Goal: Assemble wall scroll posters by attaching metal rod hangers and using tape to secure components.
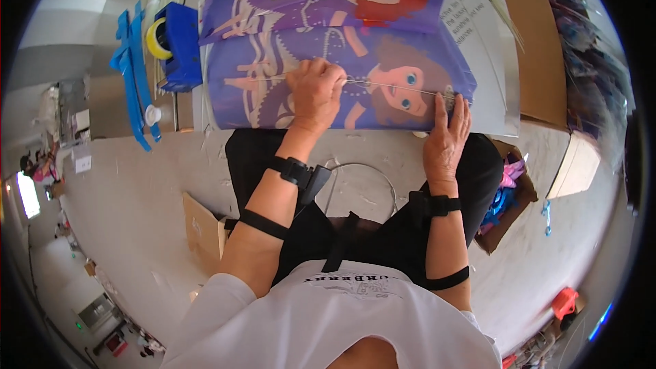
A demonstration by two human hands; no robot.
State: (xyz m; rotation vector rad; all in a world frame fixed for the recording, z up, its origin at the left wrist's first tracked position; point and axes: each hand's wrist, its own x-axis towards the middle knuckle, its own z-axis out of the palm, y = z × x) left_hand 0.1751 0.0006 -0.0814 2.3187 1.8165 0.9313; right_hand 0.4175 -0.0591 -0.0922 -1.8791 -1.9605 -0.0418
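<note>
A purple plastic-like sheet (pixel 225 61) printed with cartoon figures lies over the worktop, with a fold or edge crossing its middle. Along its near half runs a thin white strand (pixel 389 85); whether it is cord or thin rod I cannot tell. My left hand (pixel 316 92) is closed in a pinch at this strand, knuckles up, over the middle of the sheet. Near the sheet's right end, my right hand (pixel 449 130) rests with its fingers stretched out, the tips touching the sheet by the strand's end.
Left of the sheet stand a blue tape dispenser (pixel 181 48) with a yellow roll (pixel 158 37) and blue straps (pixel 126 61). A printed grey-white board (pixel 488 89) lies under the sheet. An open carton (pixel 525 206) of colourful material sits by my right knee, a cardboard piece (pixel 203 232) at my left.
</note>
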